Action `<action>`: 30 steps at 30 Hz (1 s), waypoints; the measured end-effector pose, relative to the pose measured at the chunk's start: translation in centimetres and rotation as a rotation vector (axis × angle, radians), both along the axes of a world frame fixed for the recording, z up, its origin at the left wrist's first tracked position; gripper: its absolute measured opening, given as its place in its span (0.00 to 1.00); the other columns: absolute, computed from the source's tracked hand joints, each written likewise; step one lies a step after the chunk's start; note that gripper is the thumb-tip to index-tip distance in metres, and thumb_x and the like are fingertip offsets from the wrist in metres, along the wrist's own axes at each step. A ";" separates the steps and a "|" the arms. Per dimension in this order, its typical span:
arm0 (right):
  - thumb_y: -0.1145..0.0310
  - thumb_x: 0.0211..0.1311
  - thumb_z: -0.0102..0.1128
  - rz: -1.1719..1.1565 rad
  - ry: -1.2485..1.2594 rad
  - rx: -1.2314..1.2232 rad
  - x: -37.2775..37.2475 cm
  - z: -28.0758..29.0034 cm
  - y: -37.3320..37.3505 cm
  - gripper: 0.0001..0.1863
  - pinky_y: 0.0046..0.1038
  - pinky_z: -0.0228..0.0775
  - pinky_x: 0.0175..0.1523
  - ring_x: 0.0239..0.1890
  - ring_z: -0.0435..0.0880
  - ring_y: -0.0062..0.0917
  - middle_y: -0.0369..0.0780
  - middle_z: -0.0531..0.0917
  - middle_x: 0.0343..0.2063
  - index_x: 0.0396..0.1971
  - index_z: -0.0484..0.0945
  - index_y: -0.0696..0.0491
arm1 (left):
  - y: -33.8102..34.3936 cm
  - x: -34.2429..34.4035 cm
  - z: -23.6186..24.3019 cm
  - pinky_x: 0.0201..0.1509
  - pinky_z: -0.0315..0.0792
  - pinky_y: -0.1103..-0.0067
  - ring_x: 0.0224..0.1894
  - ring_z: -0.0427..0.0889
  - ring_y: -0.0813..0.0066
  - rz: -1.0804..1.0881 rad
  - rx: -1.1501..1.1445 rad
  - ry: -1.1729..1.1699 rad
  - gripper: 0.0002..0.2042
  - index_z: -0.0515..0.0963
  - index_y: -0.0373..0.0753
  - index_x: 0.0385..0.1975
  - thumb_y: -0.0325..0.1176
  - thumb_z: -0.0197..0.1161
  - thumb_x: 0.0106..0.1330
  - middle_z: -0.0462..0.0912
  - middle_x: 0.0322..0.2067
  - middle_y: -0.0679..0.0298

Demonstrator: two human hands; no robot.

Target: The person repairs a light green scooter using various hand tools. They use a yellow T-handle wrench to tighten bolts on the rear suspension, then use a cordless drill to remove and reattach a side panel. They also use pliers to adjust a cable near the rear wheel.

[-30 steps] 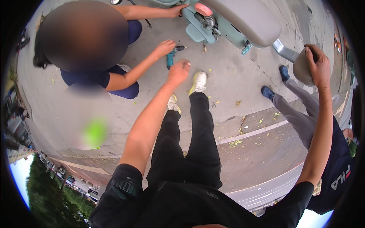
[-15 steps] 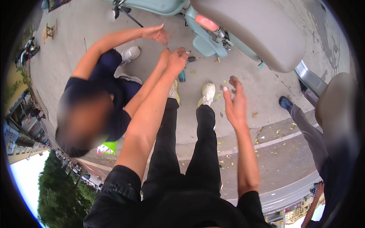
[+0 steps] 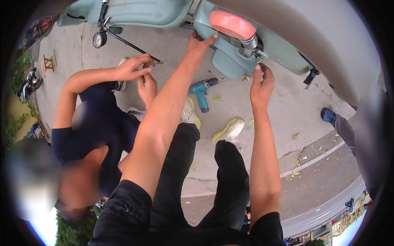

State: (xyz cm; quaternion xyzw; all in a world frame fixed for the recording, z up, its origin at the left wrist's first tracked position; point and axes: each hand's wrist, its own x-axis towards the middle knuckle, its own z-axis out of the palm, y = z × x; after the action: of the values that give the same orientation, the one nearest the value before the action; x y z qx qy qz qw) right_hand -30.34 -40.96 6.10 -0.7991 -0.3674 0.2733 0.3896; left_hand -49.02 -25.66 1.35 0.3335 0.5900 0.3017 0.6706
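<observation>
My left hand grips the pale green panel of a scooter, fingers curled at its edge. My right hand has thumb and finger pinched at a small metal fitting, just below a spring shock with a pink part above it. A pale green lower piece hangs between my hands. A teal drill lies on the pavement beneath, beside my white shoes.
A crouching co-worker at left has both hands at the hose of a pump with a round gauge. The scooter's grey seat overhangs at upper right. Another person's leg stands at right; a parked motorbike is at far left.
My left hand has risen from above the drill to the panel. My right hand left the seat, opened, then moved up to the fitting. The co-worker's hands moved left onto the hose.
</observation>
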 end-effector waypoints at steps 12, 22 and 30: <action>0.58 0.62 0.64 0.223 -0.754 0.092 -9.6 -1.1 7.9 0.19 0.38 0.73 0.52 0.46 0.81 0.41 0.49 0.83 0.40 0.40 0.80 0.61 | 2.8 -1.4 -4.6 0.67 0.65 0.62 0.63 0.72 0.62 -0.005 0.017 -0.573 0.36 0.59 0.40 0.68 0.64 0.38 0.73 0.71 0.63 0.59; 0.37 0.52 0.66 0.398 -0.576 -0.201 -9.1 -1.0 12.7 0.31 0.37 0.77 0.39 0.35 0.87 0.38 0.47 0.87 0.29 0.31 0.84 0.57 | 5.4 -1.7 -4.9 0.67 0.66 0.66 0.62 0.72 0.64 0.029 0.070 -0.501 0.32 0.64 0.41 0.65 0.60 0.50 0.72 0.71 0.61 0.61; 0.30 0.49 0.64 0.307 -0.656 -0.189 -10.4 -1.5 12.4 0.36 0.34 0.78 0.33 0.29 0.87 0.37 0.44 0.86 0.23 0.23 0.85 0.55 | 7.2 -1.3 -3.8 0.57 0.74 0.66 0.55 0.78 0.65 0.071 0.031 -0.368 0.31 0.67 0.41 0.62 0.60 0.53 0.70 0.75 0.56 0.61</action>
State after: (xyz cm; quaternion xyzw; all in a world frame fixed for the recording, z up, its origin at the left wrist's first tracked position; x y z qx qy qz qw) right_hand -40.71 -28.52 4.56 -0.8122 -0.5613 0.0906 0.1302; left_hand -50.36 -18.51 -2.41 0.2621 0.4639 0.3902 0.7509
